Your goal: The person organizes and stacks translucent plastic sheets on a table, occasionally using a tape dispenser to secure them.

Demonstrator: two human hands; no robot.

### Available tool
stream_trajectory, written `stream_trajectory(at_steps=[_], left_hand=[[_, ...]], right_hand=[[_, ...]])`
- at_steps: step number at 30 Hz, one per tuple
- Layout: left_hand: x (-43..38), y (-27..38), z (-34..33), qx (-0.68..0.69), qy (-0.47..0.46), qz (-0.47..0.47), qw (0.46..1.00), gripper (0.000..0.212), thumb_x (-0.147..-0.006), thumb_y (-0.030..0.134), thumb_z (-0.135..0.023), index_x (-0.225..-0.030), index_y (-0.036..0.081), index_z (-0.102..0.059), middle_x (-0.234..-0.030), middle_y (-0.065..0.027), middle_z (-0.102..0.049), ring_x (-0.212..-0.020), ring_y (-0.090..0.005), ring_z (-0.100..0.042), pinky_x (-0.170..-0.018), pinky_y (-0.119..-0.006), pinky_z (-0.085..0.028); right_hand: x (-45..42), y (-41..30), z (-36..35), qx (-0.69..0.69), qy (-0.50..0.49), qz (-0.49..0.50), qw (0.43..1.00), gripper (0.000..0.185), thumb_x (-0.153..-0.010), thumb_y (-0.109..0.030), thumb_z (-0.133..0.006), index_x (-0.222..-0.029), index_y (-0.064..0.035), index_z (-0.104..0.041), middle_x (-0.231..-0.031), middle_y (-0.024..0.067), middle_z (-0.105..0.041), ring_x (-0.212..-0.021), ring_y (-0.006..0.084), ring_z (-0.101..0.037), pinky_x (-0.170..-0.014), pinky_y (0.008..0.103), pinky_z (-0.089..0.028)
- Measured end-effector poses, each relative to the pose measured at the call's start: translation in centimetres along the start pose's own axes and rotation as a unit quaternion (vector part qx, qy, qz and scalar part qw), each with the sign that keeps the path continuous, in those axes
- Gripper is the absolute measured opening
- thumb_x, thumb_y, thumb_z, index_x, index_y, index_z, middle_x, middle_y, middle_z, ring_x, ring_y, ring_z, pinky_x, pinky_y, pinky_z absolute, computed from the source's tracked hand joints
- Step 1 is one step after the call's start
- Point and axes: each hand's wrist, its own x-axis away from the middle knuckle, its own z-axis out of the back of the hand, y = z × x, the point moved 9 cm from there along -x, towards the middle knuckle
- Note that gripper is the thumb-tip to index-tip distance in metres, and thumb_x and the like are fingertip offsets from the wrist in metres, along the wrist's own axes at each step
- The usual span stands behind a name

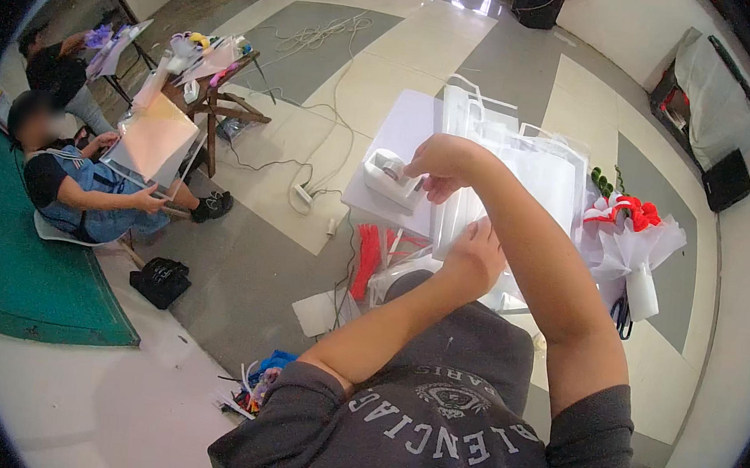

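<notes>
A white tape dispenser (pixel 393 181) stands on a pale board at the left of the low work surface. My right hand (pixel 446 167) reaches across to it, with the fingertips at the tape end; whether they pinch tape cannot be told. My left hand (pixel 478 260) lies on the near edge of a stack of translucent white wrapping sheets (pixel 533 187), its fingers on the sheet. White-edged clear bags or sheets show behind the stack. To the right lies a bouquet of red and white flowers (pixel 641 214) in white wrap, with a white roll (pixel 642 294) beside it.
Red pipe cleaners (pixel 367 260) lie left of my knees. Cables and an extension socket (pixel 303 193) run over the floor. At the left a seated person (pixel 96 176) holds a sheet near a cluttered wooden table (pixel 210 89); another person works beyond. Blue and mixed craft stems (pixel 261 384) lie near my left elbow.
</notes>
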Motion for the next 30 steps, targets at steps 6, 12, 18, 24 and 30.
stream_trajectory(at_steps=[6,12,18,24,30], left_hand=[[0.0,0.1,0.7,0.002,-0.01,-0.015,1.0,0.031,-0.075,0.012,-0.053,-0.103,-0.001,-0.061,-0.105,-0.0163,-0.058,-0.104,-0.0303,-0.05,-0.094,-0.042,-0.038],[-0.1,0.2,0.8,-0.008,-0.02,-0.017,1.0,0.032,-0.075,0.012,-0.053,-0.102,-0.003,-0.06,-0.105,-0.0168,-0.057,-0.102,-0.0316,-0.05,-0.094,-0.043,-0.038],[-0.2,0.2,1.2,0.005,-0.008,-0.01,1.0,0.033,-0.074,0.012,-0.052,-0.102,-0.004,-0.06,-0.103,-0.0169,-0.058,-0.102,-0.0326,-0.05,-0.095,-0.043,-0.037],[-0.2,0.2,1.2,-0.032,-0.031,-0.017,0.999,0.029,-0.074,0.014,-0.055,-0.099,0.002,-0.063,-0.101,-0.0145,-0.057,-0.103,-0.0301,-0.048,-0.087,-0.039,-0.039],[-0.4,0.1,0.9,0.038,-0.042,-0.006,0.998,0.032,-0.075,0.011,-0.05,-0.101,-0.006,-0.059,-0.101,-0.0196,-0.058,-0.102,-0.0337,-0.051,-0.096,-0.044,-0.037]], right_hand=[[-0.7,0.9,0.1,-0.088,-0.002,0.02,0.996,0.027,-0.081,-0.013,-0.065,-0.091,0.0109,-0.058,-0.076,0.0182,-0.058,-0.064,0.0284,-0.064,-0.057,0.0394,-0.058],[0.0,0.8,0.1,-0.138,0.013,0.019,0.99,0.016,-0.078,-0.004,-0.064,-0.08,0.0108,-0.058,-0.069,0.0185,-0.058,-0.06,0.0288,-0.063,-0.056,0.0405,-0.057],[-0.4,1.3,0.2,-0.165,0.024,0.027,0.986,0.009,-0.072,0.001,-0.061,-0.072,0.0093,-0.058,-0.067,0.0184,-0.059,-0.058,0.028,-0.062,-0.057,0.0398,-0.058],[0.1,1.5,0.4,-0.201,0.031,0.037,0.978,0.009,-0.07,0.002,-0.061,-0.071,0.0103,-0.057,-0.069,0.0207,-0.06,-0.061,0.0292,-0.064,-0.059,0.039,-0.059],[-0.1,2.1,0.2,-0.272,0.024,0.048,0.961,0.012,-0.072,0.002,-0.061,-0.076,0.0128,-0.056,-0.077,0.0223,-0.06,-0.067,0.0312,-0.065,-0.062,0.0391,-0.06]])
